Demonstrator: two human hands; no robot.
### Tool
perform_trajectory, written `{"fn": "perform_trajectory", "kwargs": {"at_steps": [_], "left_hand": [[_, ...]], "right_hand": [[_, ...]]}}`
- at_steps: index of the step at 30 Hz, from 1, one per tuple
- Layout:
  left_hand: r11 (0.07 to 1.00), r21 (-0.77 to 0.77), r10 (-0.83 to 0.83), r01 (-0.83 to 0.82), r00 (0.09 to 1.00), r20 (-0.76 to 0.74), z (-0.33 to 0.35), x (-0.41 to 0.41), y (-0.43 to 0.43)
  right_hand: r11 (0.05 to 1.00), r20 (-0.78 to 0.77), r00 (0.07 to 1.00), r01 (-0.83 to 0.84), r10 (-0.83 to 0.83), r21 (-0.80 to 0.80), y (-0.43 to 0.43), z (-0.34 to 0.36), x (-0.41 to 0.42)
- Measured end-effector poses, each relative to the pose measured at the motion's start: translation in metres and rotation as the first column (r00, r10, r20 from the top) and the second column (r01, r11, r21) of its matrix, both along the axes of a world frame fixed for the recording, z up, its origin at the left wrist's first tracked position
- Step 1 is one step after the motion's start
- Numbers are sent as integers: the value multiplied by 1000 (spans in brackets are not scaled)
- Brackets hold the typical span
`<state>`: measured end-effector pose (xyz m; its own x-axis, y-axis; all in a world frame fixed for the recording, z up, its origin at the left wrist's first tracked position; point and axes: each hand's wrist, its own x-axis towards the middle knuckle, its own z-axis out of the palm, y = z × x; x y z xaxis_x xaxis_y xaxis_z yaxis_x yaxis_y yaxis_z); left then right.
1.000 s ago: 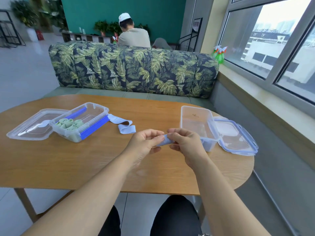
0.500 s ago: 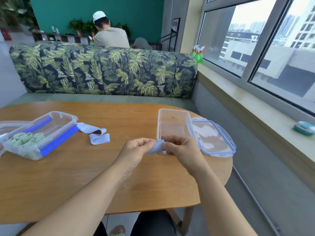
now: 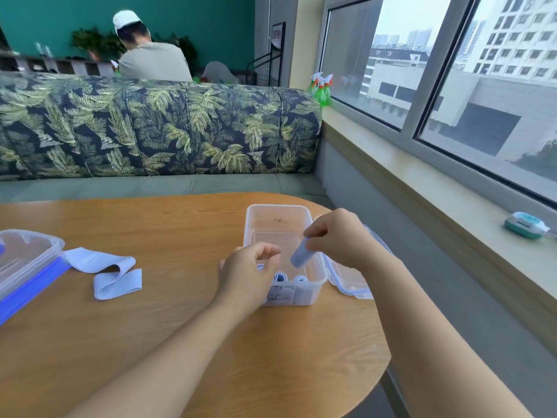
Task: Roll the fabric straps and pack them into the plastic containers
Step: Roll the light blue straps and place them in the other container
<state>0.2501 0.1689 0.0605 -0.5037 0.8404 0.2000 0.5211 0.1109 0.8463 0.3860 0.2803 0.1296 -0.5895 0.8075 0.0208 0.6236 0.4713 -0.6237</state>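
Head view: a rolled strap held over the clear container.
The right hand (image 3: 340,239) pinches the rolled strap (image 3: 301,256) by its top end, tilted above the container (image 3: 278,212). The left hand (image 3: 247,276) hangs loosely curled and empty at the near wall. The fabric looks soft and light, and likely unrolls unless gripped across its coils. The container's far half is free.
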Motion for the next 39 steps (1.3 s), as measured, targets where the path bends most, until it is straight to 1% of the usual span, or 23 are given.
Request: {"fn": "perform_trajectory", "kwargs": {"at_steps": [2,5,7,8,11,15,17,21,39], "left_hand": [[998,-54,-42,33,987,-156,-6,5,1],[989,-66,-148,132,906,-397,-15,11,7],[978,-126,-208,168,865,-457,-18,13,12],[971,-157,-236,182,847,-477,-21,13,15],[953,-217,-299,211,772,-561,-26,14,19],[941,-259,-334,218,721,-607,-29,14,20],[941,-260,-334,216,713,-616,-28,16,20],[945,-247,-323,213,710,-625,-26,17,21],[939,-283,-338,197,683,-648,-25,17,22]], "right_hand": [[999,134,991,1,-6,36,14,-4,-3],[992,355,935,-59,17,108,27,-9,-10],[979,493,868,-145,58,140,32,-15,-15],[971,533,843,-179,68,160,34,-18,-17],[956,547,832,-225,90,186,36,-20,-16],[934,547,823,-302,154,192,37,-23,-15],[927,550,815,-330,184,179,35,-28,-15],[893,587,779,-403,219,201,34,-38,-15],[897,595,772,-403,225,184,34,-51,-11]]}}
